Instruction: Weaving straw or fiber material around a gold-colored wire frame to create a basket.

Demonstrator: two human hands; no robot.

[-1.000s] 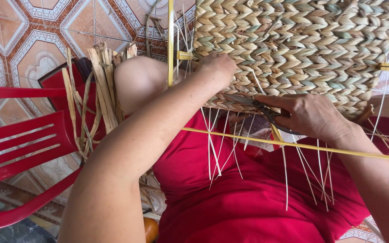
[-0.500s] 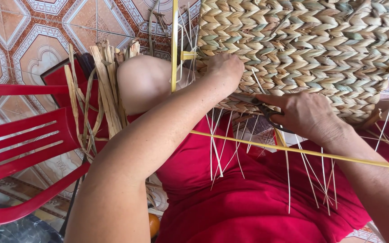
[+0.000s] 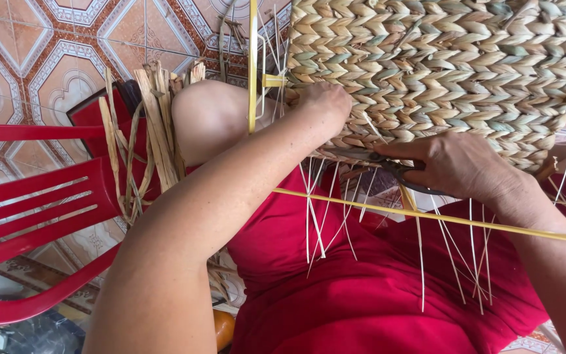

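A large woven basket [image 3: 440,72] of braided, straw-coloured fibre fills the upper right of the view, resting over the person's lap, which is covered in red cloth [image 3: 361,282]. The left hand [image 3: 325,105] presses against the basket's lower left edge, its fingers curled onto the weave and gripping the rim there; the forearm runs down toward the lower left. The right hand [image 3: 456,164] sits just under the basket's bottom edge with its fingers closed around the handles of dark scissors [image 3: 371,157], whose blades point left along the rim, near the loose ends that stick out there; whether the blades are parted or closed cannot be told. Thin pale strands [image 3: 316,216] hang from the basket's lower edge down over the red cloth. A yellow frame rod [image 3: 427,216] crosses the lap at a slant below both hands, and another yellow rod [image 3: 253,65] stands upright just left of the basket. A bare knee [image 3: 211,118] shows left of that upright rod. Beside the knee a bundle of dried flat fibre strips [image 3: 155,124] leans on a red plastic chair [image 3: 34,216]. The floor [image 3: 27,59] is patterned tile in orange and white.
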